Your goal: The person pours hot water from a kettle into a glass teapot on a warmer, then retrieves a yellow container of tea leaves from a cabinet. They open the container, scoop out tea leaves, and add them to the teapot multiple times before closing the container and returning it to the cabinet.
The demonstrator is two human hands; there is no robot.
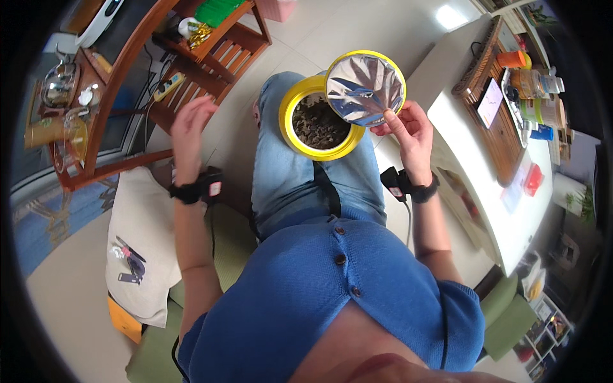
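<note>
A round yellow-rimmed canister (321, 157) rests between my thighs, its mouth facing up. Dark, dry, leaf-like flakes (320, 125) show inside. My right hand (411, 131) pinches the edge of a yellow-rimmed lid (366, 88) between thumb and fingers. Crinkled silver foil covers the lid's visible face. The lid is held over the canister's upper right part and hides some of the rim. Away to the left, my left hand (190, 131) is raised with loosely bent fingers and nothing visible in it. It is slightly blurred, near the slatted wooden stand (230, 50) in the picture.
To the right, a white table (459, 110) carries a wooden tray (498, 139), a phone (490, 102) and several jars. A glass pitcher (74, 136) and a metal kettle (60, 81) stand at left. A power strip (169, 87) lies by the slats. Small tools (131, 261) lie on pale cloth.
</note>
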